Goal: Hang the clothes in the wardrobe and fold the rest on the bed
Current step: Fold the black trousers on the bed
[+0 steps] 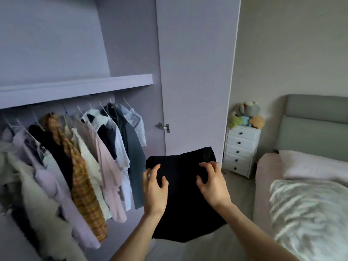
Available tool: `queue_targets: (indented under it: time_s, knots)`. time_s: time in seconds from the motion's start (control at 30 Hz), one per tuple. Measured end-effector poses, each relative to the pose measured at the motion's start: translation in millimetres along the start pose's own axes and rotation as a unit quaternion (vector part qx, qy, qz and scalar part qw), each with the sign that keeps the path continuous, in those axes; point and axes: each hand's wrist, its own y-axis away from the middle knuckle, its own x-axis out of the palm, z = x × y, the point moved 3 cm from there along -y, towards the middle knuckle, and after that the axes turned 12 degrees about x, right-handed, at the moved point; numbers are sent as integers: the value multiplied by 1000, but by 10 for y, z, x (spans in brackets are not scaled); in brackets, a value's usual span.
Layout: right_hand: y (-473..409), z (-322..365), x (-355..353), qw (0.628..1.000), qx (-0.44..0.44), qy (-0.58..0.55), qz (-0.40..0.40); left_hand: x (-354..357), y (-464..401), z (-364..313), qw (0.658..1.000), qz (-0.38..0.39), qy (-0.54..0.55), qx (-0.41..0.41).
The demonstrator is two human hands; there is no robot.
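I see my left hand [154, 187] and right hand [211, 182] holding a black knit garment [183, 202] in mid-air, curled fingers [206, 165] gripping its upper part; it hangs between the open lilac wardrobe [131, 44] and the pink-sheeted bed [301, 185].

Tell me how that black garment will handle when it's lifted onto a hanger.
Probably floppy: the black garment drapes downward from where the left hand and right hand grip its top edge. It likely weighs little, since fingertips alone carry it. It may slip off a hanger, though the fabric's texture is too dark to judge.
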Motion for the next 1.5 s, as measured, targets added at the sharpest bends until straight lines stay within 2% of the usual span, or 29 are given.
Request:
queue_targets:
  time_s: [0.13, 0.3, 0.63, 0.9, 1.17, 1.3, 1.4, 1.5]
  knots:
    - [-808, 446, 127, 998, -59, -32, 7, -86, -791, -36, 995, -58, -69, 40]
    - [-1634, 1160, 284, 983, -129, -127, -10, -413, -1793, -93, 983, -113, -106, 103]
    - [-3283, 2974, 567, 910, -277, -298, -84, -1287, -3949, -211, 933, -231, -118, 249]
    - [-4699, 4289, 1136, 879, -343, -318, -93, -1747, -5683, 245, 909, -299, -129, 260]
    - [-5919, 4876, 2150, 901, -351, -253, -30, -1648, -6880, 1145, 922, -295, -160, 193]
    - [-6486, 5052, 2749, 924, -325, -191, 64, -1513, -7339, 1684, 941, -268, -184, 90]
    - [-6818, 5205, 3229, 927, -317, -134, 150, -1471, -7613, 2154, 951, -237, -200, -14]
    - [-7037, 5179, 3750, 925, -309, 11, 220, -1486, -7735, 2555, 953, -164, -235, -101]
